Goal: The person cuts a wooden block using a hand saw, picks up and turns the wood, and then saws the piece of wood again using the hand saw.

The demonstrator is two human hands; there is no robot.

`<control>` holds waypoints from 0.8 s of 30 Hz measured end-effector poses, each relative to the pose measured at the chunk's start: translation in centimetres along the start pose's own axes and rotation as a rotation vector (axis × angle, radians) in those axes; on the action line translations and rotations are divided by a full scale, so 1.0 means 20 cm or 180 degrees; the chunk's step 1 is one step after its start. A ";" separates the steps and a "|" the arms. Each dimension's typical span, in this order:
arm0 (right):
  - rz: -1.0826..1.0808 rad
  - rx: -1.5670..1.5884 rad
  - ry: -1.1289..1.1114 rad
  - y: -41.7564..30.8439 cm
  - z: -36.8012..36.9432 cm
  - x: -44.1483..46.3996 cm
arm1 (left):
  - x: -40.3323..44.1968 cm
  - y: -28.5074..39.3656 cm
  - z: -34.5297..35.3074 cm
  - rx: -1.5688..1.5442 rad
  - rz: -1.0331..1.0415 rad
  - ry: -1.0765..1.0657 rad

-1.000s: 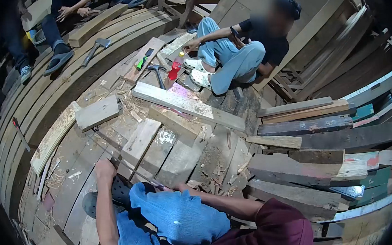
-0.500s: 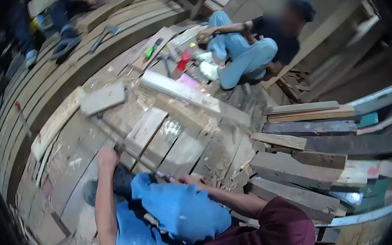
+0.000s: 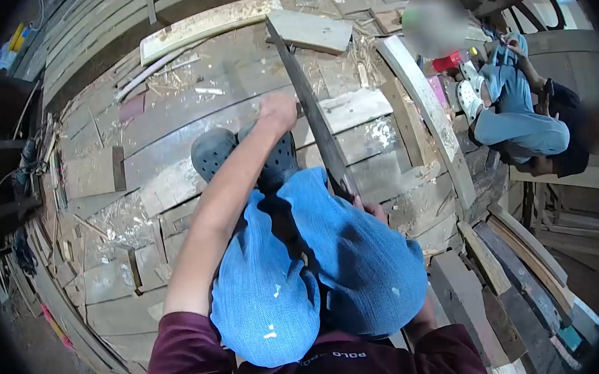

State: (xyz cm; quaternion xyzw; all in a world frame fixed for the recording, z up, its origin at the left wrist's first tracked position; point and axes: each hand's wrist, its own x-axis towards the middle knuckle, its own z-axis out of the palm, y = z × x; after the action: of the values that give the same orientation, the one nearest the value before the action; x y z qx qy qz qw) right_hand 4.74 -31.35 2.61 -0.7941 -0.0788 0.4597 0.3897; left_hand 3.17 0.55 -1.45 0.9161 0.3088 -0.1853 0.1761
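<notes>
We count two dark clogs [image 3: 214, 155], two pale clogs [image 3: 470, 100], one red bottle [image 3: 448, 61], one long dark bar [image 3: 312, 110] and one other person [image 3: 567, 120]. Toward the floor's [image 3: 168, 127] lower right corner, overlapping timbers [image 3: 484, 257] probably number at least five.

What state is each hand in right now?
Left hand: closed; whether it holds anything can't be told.
Right hand: closed on near end of long, dark, narrow strip.

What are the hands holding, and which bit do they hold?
The right hand holds a long dark strip by its near end. The left hand is curled shut beside the strip; what it grips, if anything, I can't tell.
</notes>
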 end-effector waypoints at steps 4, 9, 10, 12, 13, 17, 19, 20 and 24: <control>0.0107 -0.0033 -0.0042 -0.03 0.02 0.01 | 0.00 -0.01 0.04 -0.0032 0.0004 0.0255; 0.0073 0.0026 -0.0022 -0.03 0.07 -0.01 | 0.01 -0.02 0.05 -0.0067 0.0036 0.0399; 0.0085 0.0033 -0.0028 -0.03 0.08 -0.01 | 0.01 -0.02 0.04 -0.0109 0.0021 0.0365; 0.0100 0.0036 -0.0042 -0.02 0.10 -0.02 | 0.00 -0.01 0.03 -0.0196 0.0006 0.0274; 0.0104 0.0022 -0.0042 -0.02 0.09 -0.03 | 0.00 -0.02 0.03 -0.0105 0.0106 0.0278; 0.0097 -0.0012 -0.0067 -0.02 0.11 -0.03 | -0.01 -0.01 0.02 -0.0056 0.0104 0.0169; 0.0104 -0.0010 -0.0071 -0.02 0.12 -0.02 | -0.01 -0.01 0.03 -0.0047 0.0067 0.0247; 0.0105 -0.0006 -0.0078 -0.03 0.12 -0.02 | -0.01 -0.01 0.03 -0.0038 0.0058 0.0291; 0.0110 -0.0015 -0.0099 -0.02 0.13 -0.02 | 0.00 -0.01 0.02 -0.0051 0.0116 0.0146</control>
State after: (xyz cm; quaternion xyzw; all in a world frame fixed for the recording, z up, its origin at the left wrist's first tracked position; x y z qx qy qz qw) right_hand 2.58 -29.90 2.46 -0.7890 -0.0722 0.4785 0.3785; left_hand 2.94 0.59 -1.84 0.9242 0.2974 -0.1586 0.1798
